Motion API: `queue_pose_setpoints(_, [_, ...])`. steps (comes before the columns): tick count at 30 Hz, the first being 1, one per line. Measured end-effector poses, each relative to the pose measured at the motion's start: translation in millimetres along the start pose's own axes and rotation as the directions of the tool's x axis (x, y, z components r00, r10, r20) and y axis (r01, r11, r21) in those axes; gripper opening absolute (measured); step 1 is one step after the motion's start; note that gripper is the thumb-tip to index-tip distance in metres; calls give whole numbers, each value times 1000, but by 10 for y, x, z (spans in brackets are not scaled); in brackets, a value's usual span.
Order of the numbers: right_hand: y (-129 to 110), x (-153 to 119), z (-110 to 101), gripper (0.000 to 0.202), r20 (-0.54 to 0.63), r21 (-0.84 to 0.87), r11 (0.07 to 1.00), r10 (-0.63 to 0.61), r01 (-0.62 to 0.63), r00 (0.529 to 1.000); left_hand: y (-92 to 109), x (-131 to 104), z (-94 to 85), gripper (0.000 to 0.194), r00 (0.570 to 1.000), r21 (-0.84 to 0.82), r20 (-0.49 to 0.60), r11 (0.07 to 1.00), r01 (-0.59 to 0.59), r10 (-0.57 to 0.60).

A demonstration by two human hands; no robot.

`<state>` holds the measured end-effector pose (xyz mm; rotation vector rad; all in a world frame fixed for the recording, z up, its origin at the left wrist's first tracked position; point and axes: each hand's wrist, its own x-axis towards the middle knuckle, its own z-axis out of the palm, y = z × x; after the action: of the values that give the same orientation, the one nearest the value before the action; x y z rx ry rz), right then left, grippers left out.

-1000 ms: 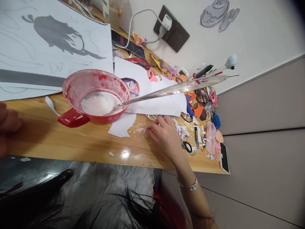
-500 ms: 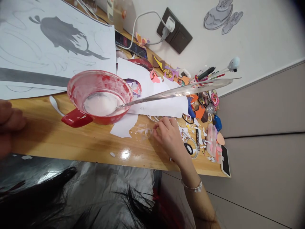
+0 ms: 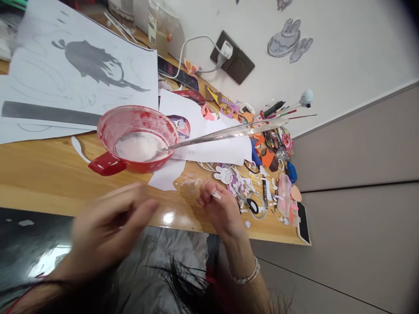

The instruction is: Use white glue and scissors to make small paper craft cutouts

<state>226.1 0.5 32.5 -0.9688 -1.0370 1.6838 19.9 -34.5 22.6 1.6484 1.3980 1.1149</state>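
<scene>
My right hand [image 3: 221, 211], with a bracelet at its wrist, is raised over the table with fingers curled. A small white piece [image 3: 216, 195], seemingly paper, shows at its thumb and fingertips. Just beyond lies a paper bunny cutout [image 3: 223, 175]. Blurred by motion, my left hand [image 3: 113, 222] hovers over the front table edge; its thumb stands apart from the bent fingers, and I see nothing in it. Behind it stands a red cup [image 3: 150, 167] holding white liquid [image 3: 139, 146], with a long metal utensil [image 3: 225, 132] leaning out of it.
A drawing on paper [image 3: 36, 78] lies left behind the cup, near a white plastic spoon [image 3: 78, 147]. Scissors [image 3: 252, 205], a tape roll [image 3: 262, 211] and many paper scraps cover the right side. A phone [image 3: 180, 74] lies by the wall, below a plugged-in charger [image 3: 226, 50].
My left hand has come in from the left edge toward the middle. My right hand has lifted from the table and turned, showing the white piece; the bunny cutout is now uncovered.
</scene>
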Motion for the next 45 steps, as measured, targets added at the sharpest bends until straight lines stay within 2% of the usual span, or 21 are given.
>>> queue_pose_setpoints(2, [22, -44, 44, 13, -13, -29, 999, -26, 25, 1000, 98, 111, 147, 23, 996, -130, 89, 991, 26, -15])
queue_pose_setpoints(4, [30, -94, 59, 11, -50, -155, 982, -114, 105, 992, 182, 176, 284, 16, 987, -234, 151, 968, 88, -53])
queue_pose_setpoints(7, [3, -158, 28, 9, -53, -443, 859, -312, 258, 949, 236, 195, 418, 18, 972, -322, 213, 933, 162, -95])
queue_pose_setpoints(9, [-38, -175, -34, 8, -3, -672, 678, -405, 298, 914, 227, 183, 445, 19, 967, -342, 230, 921, 187, -111])
queue_pose_setpoints(11, [-84, -155, -134, 7, 68, -879, 389, -471, 277, 879, 195, 170, 420, 20, 972, -325, 201, 927, 185, -124])
queue_pose_setpoints(13, [-115, -100, -260, 7, 161, -971, 76, -494, 227, 854, 148, 164, 349, 21, 981, -270, 116, 945, 183, -157])
queue_pose_setpoints(15, [-122, -23, -380, 8, 256, -966, -159, -455, 205, 853, 88, 162, 249, 21, 979, -215, 10, 956, 199, -201])
queue_pose_setpoints(17, [-107, 54, -459, 9, 326, -926, -310, -374, 215, 868, 17, 160, 146, 21, 970, -172, -85, 962, 212, -229])
queue_pose_setpoints(19, [-84, 114, -482, 11, 372, -885, -399, -302, 238, 878, -60, 153, 63, 20, 960, -110, -173, 973, 205, -222])
queue_pose_setpoints(22, [-68, 167, -452, 15, 402, -844, -469, -232, 260, 886, -159, 132, -10, 20, 947, -10, -261, 982, 189, -185])
queue_pose_setpoints(26, [-102, 174, -429, 20, 428, -800, -531, -180, 278, 886, -201, 109, -42, 23, 955, 62, -269, 987, 148, -126])
queue_pose_setpoints(30, [-160, 116, -455, 20, 438, -797, -534, -190, 282, 879, -166, 119, -51, 27, 974, 68, -222, 996, 65, -49])
queue_pose_setpoints(35, [-183, 13, -465, 22, 414, -823, -500, -202, 270, 888, -149, 131, -57, 28, 967, 73, -255, 997, 0, 18])
queue_pose_setpoints(41, [-149, -26, -471, 26, 431, -806, -507, -150, 305, 890, -110, 76, -62, 29, 975, 82, -186, 987, 142, -124])
queue_pose_setpoints(45, [-143, 4, -483, 28, 434, -794, -527, -145, 302, 889, -75, 64, -63, 31, 972, 95, -172, 979, 178, -160])
